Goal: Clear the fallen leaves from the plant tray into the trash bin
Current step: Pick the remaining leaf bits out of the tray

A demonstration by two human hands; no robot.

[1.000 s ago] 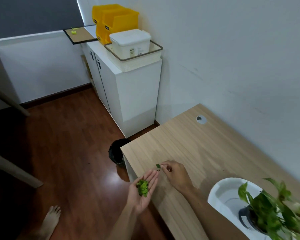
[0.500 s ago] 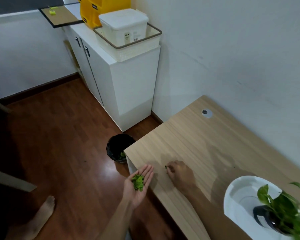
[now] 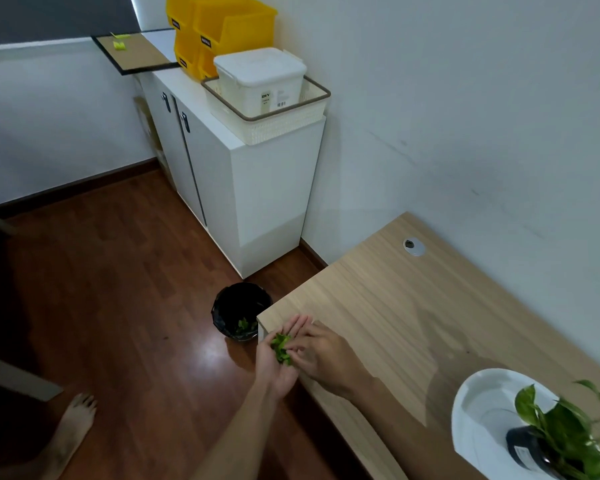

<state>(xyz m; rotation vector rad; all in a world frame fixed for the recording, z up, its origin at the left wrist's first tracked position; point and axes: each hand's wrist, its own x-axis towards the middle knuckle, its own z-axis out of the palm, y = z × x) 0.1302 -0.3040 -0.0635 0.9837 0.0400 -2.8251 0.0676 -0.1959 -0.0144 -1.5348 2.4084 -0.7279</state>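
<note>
My left hand (image 3: 274, 362) is cupped palm-up at the desk's near-left corner, holding a small pile of green leaves (image 3: 281, 348). My right hand (image 3: 323, 355) rests against it from the right, fingertips touching the leaf pile. The black trash bin (image 3: 241, 311) stands on the floor just left of and below the desk corner, with a few green leaves inside. The white plant tray (image 3: 478, 410) sits on the desk at lower right, holding a potted green plant (image 3: 565, 438).
The wooden desk (image 3: 413, 317) runs along the white wall. A white cabinet (image 3: 243, 188) stands beyond the bin, carrying a basket with a white box and yellow bins. My bare foot (image 3: 73, 427) is on the wooden floor at lower left.
My right hand left the desk surface and came over to the cupped left hand, fingertips now at the leaf pile. The left hand rose slightly toward the desk corner.
</note>
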